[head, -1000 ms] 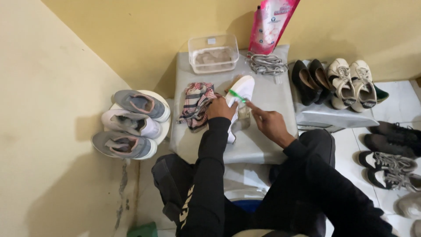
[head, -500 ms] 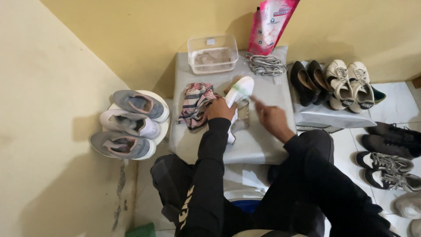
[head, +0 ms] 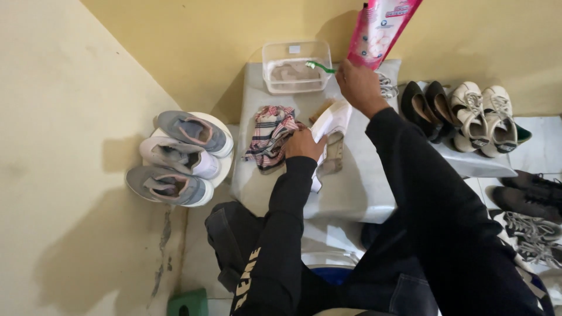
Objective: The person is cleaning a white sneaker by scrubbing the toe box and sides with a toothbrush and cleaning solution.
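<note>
Head view: white shoe (head: pixel 331 124) lies diagonally, toe pointing up-right, left hand (head: pixel 304 145) gripping.

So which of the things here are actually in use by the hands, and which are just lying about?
In use:
- white shoe, held by the left hand
- green toothbrush, held by the right hand over the clear tub

Lying about:
- checked cloth
- pink pouch
- grey sneakers on the round stool
- black and cream shoes at right

Our left hand (head: pixel 304 144) grips the white shoe (head: pixel 331 124) on the grey table (head: pixel 351 193); our right hand (head: pixel 358 85) holds a green toothbrush (head: pixel 319 67) over the clear tub (head: pixel 294 66).
</note>
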